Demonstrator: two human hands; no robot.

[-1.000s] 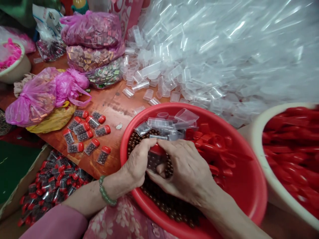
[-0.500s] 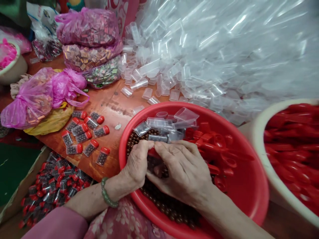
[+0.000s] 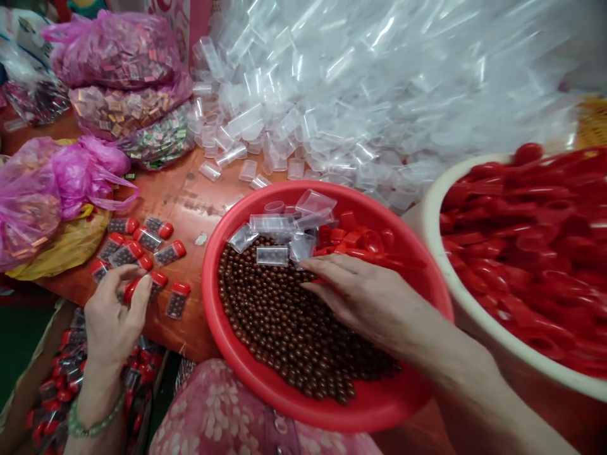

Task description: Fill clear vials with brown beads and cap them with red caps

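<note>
My left hand, with a green bead bracelet, is at the table's left side. Its thumb and index finger are closed around a small clear container with a red cap, partly hidden by the fingers. Similar filled containers lie around it. Over a red basin reaches my right hand, fingers stretched out and thumb apart. Its fingertips are near clear empty containers resting on brown beads. Red caps lie behind the right hand in the basin.
A large heap of clear containers covers the back. At right stands a cream tub full of red plastic parts. Pink bags sit back left. Below the table edge, a box holds many capped containers.
My hands were together over the basin and have parted. The left moved left to the filled containers with a capped one; the right stayed over the basin. The view has shifted right.
</note>
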